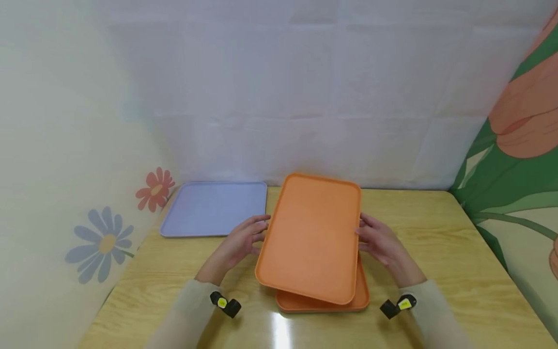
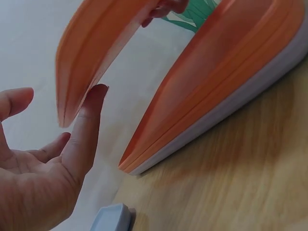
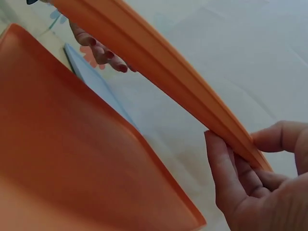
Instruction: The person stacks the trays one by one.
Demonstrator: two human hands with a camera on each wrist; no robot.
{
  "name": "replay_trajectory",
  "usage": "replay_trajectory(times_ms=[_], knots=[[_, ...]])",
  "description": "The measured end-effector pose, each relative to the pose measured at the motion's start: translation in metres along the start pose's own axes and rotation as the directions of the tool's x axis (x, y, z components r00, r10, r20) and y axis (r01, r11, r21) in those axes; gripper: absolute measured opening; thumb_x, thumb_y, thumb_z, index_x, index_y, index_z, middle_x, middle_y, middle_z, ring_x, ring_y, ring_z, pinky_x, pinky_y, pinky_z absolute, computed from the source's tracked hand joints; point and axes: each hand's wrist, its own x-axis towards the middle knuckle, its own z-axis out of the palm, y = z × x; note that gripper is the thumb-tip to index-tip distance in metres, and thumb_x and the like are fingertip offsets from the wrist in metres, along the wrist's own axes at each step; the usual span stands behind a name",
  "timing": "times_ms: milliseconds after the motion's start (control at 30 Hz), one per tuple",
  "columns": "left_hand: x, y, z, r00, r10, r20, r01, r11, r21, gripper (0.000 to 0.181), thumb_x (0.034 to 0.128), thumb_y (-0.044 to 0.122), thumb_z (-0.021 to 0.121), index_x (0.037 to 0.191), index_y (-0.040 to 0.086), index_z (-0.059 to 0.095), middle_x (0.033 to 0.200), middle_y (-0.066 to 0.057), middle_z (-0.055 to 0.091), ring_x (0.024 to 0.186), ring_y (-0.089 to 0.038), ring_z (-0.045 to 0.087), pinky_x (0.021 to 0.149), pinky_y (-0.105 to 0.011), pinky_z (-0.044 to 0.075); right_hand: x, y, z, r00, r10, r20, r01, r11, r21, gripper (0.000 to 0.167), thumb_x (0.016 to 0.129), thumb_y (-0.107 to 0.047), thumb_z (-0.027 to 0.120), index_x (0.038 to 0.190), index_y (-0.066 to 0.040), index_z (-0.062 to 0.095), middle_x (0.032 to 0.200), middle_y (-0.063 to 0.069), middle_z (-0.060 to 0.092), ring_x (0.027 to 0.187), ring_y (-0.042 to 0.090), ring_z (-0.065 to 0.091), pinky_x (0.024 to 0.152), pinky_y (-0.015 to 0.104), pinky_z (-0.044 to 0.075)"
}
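An orange rectangular tray (image 1: 314, 237) is held up at a tilt between both hands. The right hand (image 1: 381, 242) pinches its right edge, thumb on one side and fingertips on the other in the right wrist view. At the left edge, the left hand (image 1: 241, 245) touches the tray with extended fingers; in the left wrist view one finger (image 2: 86, 125) presses its underside while another digit stands apart from it. Beneath lies a second orange tray (image 1: 320, 301), partly hidden by the raised one. A pale lavender tray (image 2: 216, 113) shows under that second tray.
A light blue-lavender tray (image 1: 215, 208) lies at the back left of the wooden table (image 1: 418, 213). A white sheet (image 1: 305, 97) hangs behind the table. Walls with painted flowers (image 1: 106, 242) flank both sides.
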Motion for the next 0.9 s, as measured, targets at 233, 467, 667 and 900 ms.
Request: replay_trajectory(times_ms=[233, 467, 667, 900], knots=[[0.01, -0.001, 0.008, 1.0, -0.014, -0.02, 0.016, 0.997, 0.074, 0.062, 0.1032, 0.017, 0.053, 0.159, 0.009, 0.026, 0.117, -0.004, 0.064, 0.099, -0.018, 0.064, 0.072, -0.04, 0.06, 0.001, -0.001, -0.01, 0.998, 0.015, 0.069, -0.01, 0.997, -0.071, 0.071, 0.097, 0.003, 0.045, 0.158, 0.008, 0.01, 0.11, -0.002, 0.058, 0.089, 0.011, 0.068, 0.077, 0.033, 0.06], [0.014, -0.004, 0.013, 1.0, -0.009, -0.016, 0.011, 0.988, 0.154, 0.07, 0.0975, 0.011, 0.056, 0.159, 0.009, 0.023, 0.126, -0.015, 0.055, 0.098, -0.019, 0.063, 0.066, -0.039, 0.06, 0.007, -0.002, -0.02, 0.996, 0.05, 0.075, -0.039, 0.989, -0.144, 0.071, 0.1, 0.0, 0.05, 0.159, 0.005, 0.011, 0.118, -0.001, 0.057, 0.095, 0.012, 0.068, 0.08, 0.035, 0.061], [0.014, -0.005, 0.015, 1.0, -0.015, -0.013, 0.017, 0.99, 0.143, 0.069, 0.0963, 0.007, 0.055, 0.158, 0.01, 0.024, 0.119, -0.012, 0.056, 0.095, -0.019, 0.064, 0.063, -0.037, 0.06, 0.013, -0.004, -0.023, 0.997, 0.059, 0.059, -0.044, 0.972, -0.231, 0.07, 0.101, -0.002, 0.054, 0.16, 0.002, 0.017, 0.118, 0.003, 0.057, 0.098, 0.013, 0.066, 0.08, 0.036, 0.061], [0.015, -0.005, 0.019, 1.0, -0.02, -0.018, 0.022, 0.988, 0.151, 0.07, 0.0943, 0.005, 0.055, 0.157, 0.006, 0.024, 0.113, -0.012, 0.054, 0.092, -0.019, 0.061, 0.064, -0.039, 0.06, 0.018, -0.004, -0.023, 0.997, 0.082, 0.002, -0.077, 0.948, -0.308, 0.069, 0.099, -0.003, 0.055, 0.16, -0.001, 0.022, 0.116, 0.008, 0.056, 0.096, 0.014, 0.065, 0.08, 0.038, 0.06]])
